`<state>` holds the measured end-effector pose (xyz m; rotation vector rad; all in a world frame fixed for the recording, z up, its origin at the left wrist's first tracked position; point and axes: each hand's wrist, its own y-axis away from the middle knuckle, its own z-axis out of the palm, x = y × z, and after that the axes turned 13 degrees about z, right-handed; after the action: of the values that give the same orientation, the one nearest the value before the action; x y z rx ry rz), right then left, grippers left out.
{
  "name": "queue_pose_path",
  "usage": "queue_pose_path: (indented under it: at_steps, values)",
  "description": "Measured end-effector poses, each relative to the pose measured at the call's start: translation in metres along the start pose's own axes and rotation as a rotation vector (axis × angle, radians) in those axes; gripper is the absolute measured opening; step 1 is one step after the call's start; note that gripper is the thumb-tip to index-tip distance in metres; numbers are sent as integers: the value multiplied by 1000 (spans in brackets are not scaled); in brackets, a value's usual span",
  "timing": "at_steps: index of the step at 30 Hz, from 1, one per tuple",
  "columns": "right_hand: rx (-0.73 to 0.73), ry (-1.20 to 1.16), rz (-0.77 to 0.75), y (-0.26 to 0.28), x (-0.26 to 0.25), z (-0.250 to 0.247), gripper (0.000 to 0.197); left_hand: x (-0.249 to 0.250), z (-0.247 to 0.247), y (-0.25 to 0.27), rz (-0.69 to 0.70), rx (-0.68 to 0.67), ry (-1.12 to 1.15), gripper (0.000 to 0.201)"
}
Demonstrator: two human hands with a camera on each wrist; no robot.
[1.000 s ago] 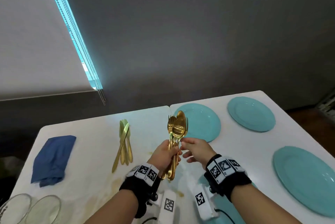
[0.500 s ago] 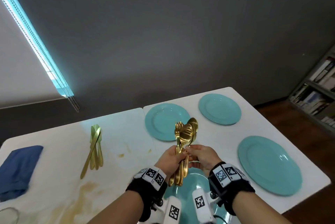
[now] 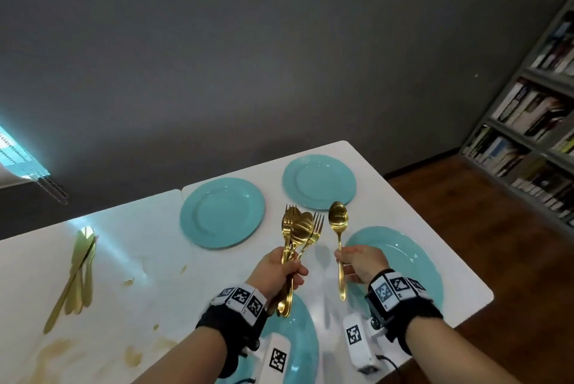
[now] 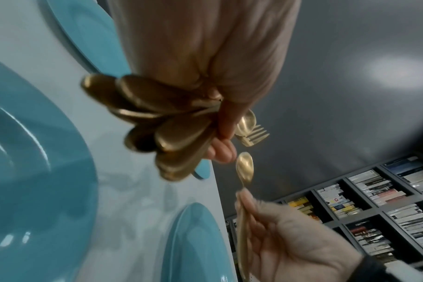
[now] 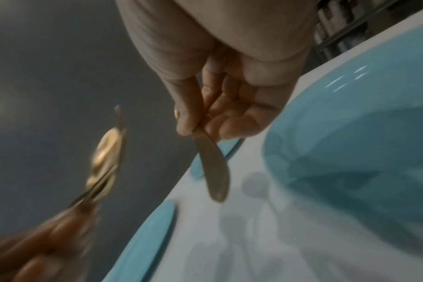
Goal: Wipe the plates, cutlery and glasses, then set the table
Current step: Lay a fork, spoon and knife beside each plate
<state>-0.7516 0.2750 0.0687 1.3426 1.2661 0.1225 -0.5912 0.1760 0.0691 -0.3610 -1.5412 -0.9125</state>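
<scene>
Holding one spoon (image 3: 339, 222) now apart in right grip (image 3: 357, 262), left grip (image 3: 276, 272) clutching bundle (image 3: 298, 231).

My left hand (image 3: 277, 270) is fisted round a bundle — centre frame. My right hand (image 3: 357, 262) pinches a stem just right of it, wrists banded.

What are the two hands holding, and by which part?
Left hand grips a bundle of gold forks and spoons by the handles; right hand pinches one gold spoon mid-handle.
</scene>
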Motion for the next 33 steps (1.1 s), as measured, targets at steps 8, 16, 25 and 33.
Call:
queue_pose_path:
  at_steps: [8,16,25,33]
  values:
    - [411,495,90,-81,10,-142,24,-10,47,-40,-123,190,186,11]
    - [447,854,300,-130,24,-193,32,-28,69,-56,-191,317,212,10]
    - [476,982,191,-139,26,-189,25,-37,79,-61,-196,374,150,8]
    - [462,986,64,-148,32,-194,19,-34,87,-57,-197,366,182,7]
